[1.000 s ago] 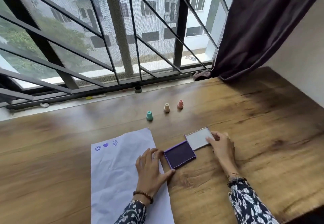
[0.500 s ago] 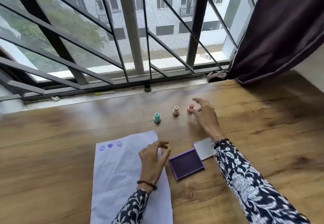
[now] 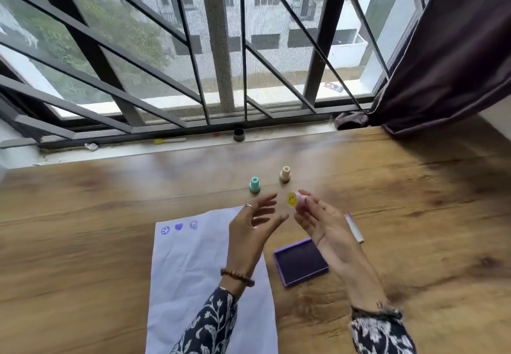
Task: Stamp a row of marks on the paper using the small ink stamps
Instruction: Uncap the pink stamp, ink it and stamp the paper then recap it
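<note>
Head view: right hand pinches the pink stamp at fingertips, held up w/ its long axis lying sideways, smiley end toward the left hand, which is spread, holding nothing. Ink pad sits open just below/near side of the right hand, so nearer that hand. Paper w/ three marks lies left of pad. Next, prob. tip stamp upright & down onto pad.

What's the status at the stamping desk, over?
Right hand holds pink stamp, smiley end showing. Left hand open, empty. Three marks on paper. Ink pad open, path clear.
</note>
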Motion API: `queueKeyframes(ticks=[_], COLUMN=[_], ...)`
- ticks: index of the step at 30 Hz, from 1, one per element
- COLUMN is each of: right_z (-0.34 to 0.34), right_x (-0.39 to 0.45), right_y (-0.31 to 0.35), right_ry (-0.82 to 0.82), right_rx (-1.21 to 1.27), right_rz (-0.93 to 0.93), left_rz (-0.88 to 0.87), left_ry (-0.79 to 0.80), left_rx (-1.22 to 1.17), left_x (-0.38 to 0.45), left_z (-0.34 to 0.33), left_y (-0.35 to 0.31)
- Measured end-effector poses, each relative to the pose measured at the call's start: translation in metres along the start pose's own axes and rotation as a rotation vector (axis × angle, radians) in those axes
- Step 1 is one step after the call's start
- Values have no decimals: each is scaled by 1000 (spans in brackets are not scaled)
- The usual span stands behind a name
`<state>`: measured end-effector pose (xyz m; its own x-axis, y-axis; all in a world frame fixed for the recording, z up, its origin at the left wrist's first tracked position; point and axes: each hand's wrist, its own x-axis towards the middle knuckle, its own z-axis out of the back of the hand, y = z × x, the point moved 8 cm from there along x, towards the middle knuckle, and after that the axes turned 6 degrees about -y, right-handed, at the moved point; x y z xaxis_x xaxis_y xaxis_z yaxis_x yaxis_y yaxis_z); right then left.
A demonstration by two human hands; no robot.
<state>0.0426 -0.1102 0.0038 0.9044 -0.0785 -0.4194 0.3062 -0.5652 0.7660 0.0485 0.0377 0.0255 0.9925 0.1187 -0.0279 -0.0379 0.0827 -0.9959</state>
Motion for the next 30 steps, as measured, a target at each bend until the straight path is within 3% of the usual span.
queueKeyframes(ticks=[5,9,15,22,30], right_z=[-12,-20,-32,-13,19], right_x=[-36,-53,-73,-72,-68], right_y=[-18,-22,-23,-46,-62], right_ry=[46,73,76,-169,-231], right_rx=[144,110,18,115,296], right_rz=[-65,-25,37,-51,-144], left_rz=[-211,-364,-303,-304,-292], left_ry=[25,17,6,24,85], left_rx=[60,108,45,65,676], left_x=[-26,-46,-57,-59,-17], left_z=[7,18,28,35,22], left_y=[-30,-48,-41,-24,39])
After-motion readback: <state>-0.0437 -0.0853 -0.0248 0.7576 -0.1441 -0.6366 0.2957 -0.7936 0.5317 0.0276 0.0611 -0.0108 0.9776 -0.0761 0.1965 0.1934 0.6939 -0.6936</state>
